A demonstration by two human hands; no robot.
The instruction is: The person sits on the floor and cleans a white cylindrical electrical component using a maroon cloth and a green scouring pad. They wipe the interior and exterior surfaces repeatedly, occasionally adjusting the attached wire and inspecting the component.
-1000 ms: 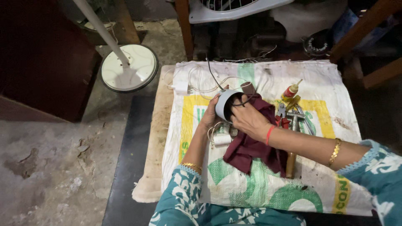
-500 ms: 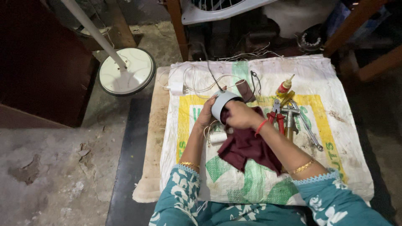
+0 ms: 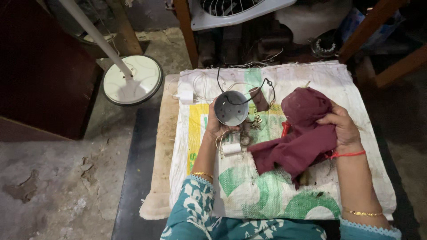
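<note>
Clamped in my left hand [image 3: 212,126] a grey metal cup [image 3: 231,108], right hand [image 3: 341,129] gripping maroon cloth [image 3: 299,133], woven sack [image 3: 284,191] mid-frame, bare concrete floor [image 3: 58,186] lower left

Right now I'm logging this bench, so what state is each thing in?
Grey metal cup: held tilted in the left hand, open mouth toward the camera, holes in its base.
Maroon cloth: crumpled on the sack, gripped by the right hand.
Black wire: loose, looping over the cup.
White capacitor: lying flat.
Woven sack: spread flat.
Fan stand base: upright on the floor.
</note>
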